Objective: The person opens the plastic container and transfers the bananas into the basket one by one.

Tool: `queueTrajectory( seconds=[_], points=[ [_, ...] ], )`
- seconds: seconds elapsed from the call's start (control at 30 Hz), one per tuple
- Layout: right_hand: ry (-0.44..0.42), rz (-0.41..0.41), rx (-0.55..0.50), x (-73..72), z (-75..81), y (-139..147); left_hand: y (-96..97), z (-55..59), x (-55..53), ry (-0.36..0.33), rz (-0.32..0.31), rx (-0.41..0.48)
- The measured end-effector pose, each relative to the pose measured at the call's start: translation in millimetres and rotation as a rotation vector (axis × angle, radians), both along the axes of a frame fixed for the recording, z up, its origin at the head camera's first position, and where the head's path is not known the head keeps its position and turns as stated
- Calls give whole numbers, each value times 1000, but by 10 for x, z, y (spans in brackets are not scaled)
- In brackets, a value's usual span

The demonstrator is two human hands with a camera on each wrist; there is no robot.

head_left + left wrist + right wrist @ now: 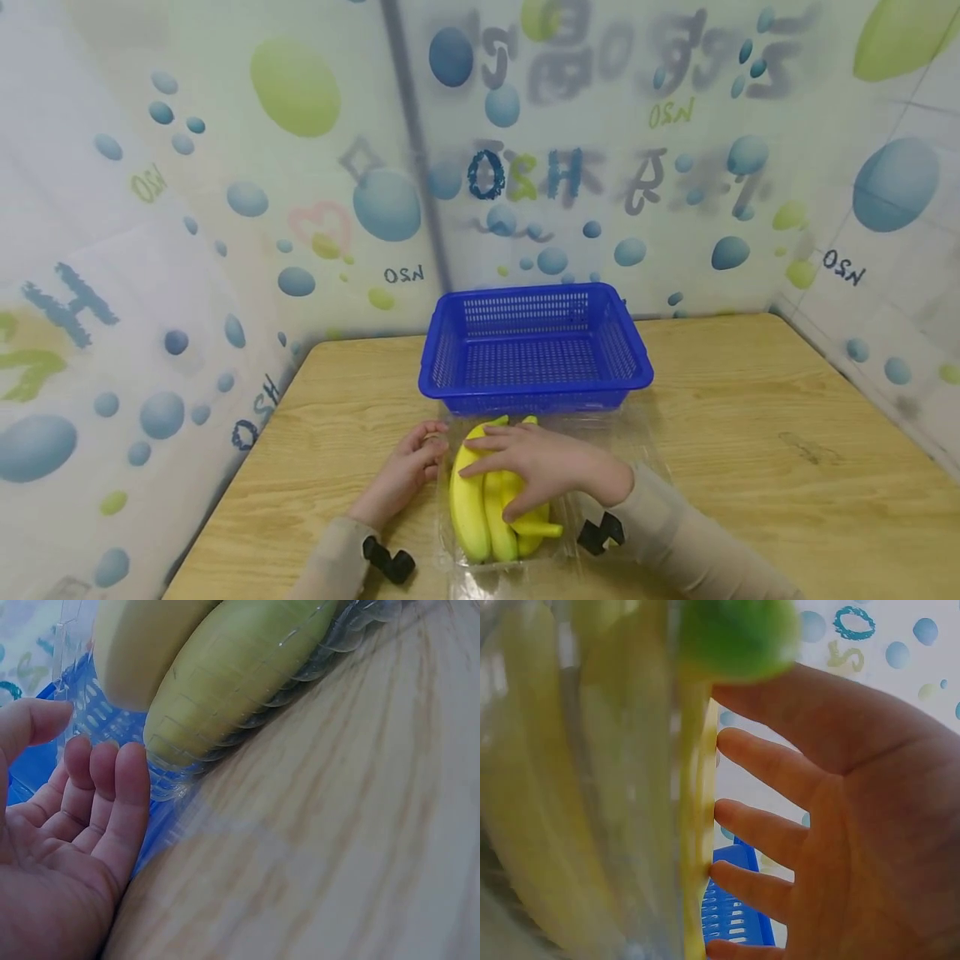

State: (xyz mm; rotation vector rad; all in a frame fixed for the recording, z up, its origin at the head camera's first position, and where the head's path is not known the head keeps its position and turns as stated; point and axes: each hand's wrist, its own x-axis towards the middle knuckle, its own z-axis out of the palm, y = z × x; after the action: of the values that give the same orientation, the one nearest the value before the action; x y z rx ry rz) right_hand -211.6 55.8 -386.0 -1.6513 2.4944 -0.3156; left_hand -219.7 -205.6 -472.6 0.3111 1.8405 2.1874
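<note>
A bunch of yellow bananas (468, 504) lies in a clear plastic container (169, 785) on the table. My right hand (553, 462) spreads over the bunch, palm down, fingertips resting on the fruit. In the right wrist view, its straight fingers (761, 832) meet the top of the bananas, and the thumb lies beside a green-tipped banana end (739, 637). At the container's left side is my left hand (405, 471), thumb apart from the loosely bent fingers. The left wrist view shows those fingertips (131, 765) right at the container's clear wall.
Directly behind the container stands a blue plastic basket (536, 392) with perforated walls. The wooden table (750, 433) reaches back to a printed curtain (517, 242), with more patterned panels at left and right. Each wrist carries a black mount (388, 560).
</note>
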Motion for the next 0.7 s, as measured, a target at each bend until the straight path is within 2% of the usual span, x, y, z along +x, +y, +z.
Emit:
queueTrajectory(
  seconds=[0.4, 0.53, 0.7],
  points=[
    [15, -7, 26, 1, -4, 1, -3, -9, 0, 15, -4, -7],
    [3, -14, 23, 11, -3, 7, -2, -15, 2, 13, 0, -14],
    [27, -1, 7, 15, -4, 10, 7, -29, 15, 9, 13, -13]
  ],
)
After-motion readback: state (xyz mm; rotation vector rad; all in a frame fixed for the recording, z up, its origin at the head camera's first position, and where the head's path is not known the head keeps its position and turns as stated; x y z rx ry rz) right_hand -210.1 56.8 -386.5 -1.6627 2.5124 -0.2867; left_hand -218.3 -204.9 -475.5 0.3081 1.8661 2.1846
